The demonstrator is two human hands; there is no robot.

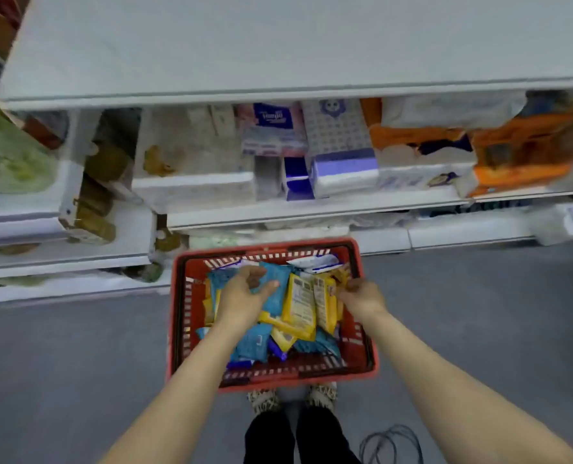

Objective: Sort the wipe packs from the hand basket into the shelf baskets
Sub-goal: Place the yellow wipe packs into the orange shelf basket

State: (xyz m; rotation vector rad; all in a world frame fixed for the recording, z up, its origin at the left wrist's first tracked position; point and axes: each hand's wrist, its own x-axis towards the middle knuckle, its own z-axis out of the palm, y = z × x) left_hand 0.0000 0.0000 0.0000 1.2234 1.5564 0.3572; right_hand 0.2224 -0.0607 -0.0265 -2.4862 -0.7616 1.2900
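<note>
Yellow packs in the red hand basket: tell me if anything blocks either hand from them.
Nothing visible blocks them. The yellow packs stand exposed on top of the pile in the red hand basket. The right hand is already at their right edge; the left hand rests on a blue pack beside them.

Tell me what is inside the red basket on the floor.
The red basket holds a loose pile of blue packs, yellow packs and one white pack. Both hands, left hand and right hand, reach in. Lower packs are covered.
</note>
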